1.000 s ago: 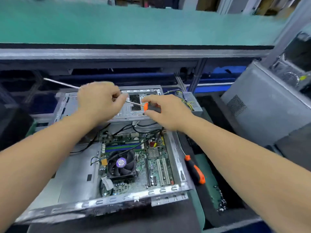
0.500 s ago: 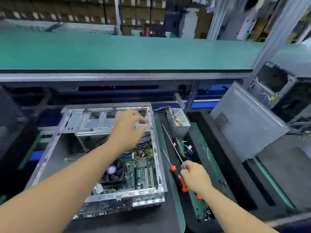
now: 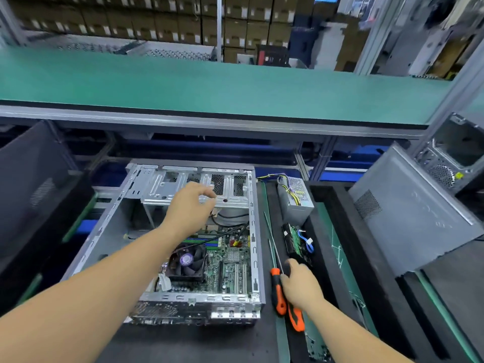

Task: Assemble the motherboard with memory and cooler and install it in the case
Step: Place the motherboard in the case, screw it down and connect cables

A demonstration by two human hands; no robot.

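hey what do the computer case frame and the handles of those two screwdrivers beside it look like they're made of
Case frame: looks like bare sheet metal, silvery and matte, with punched slots and folded edges.
Screwdriver handles: probably moulded plastic or rubber, orange with black sections and a dull sheen; the shafts are thin bright metal. The right hand covers part of one handle, so its grip texture cannot be judged.

Left hand (image 3: 190, 205) over open case (image 3: 255, 231), right hand (image 3: 298, 282) on 2 screwdrivers (image 3: 277, 292)

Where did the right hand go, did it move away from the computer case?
Yes. The right hand left the drive cage at the case's far end, moving right and nearer, and now lies on the screwdrivers beside the case.
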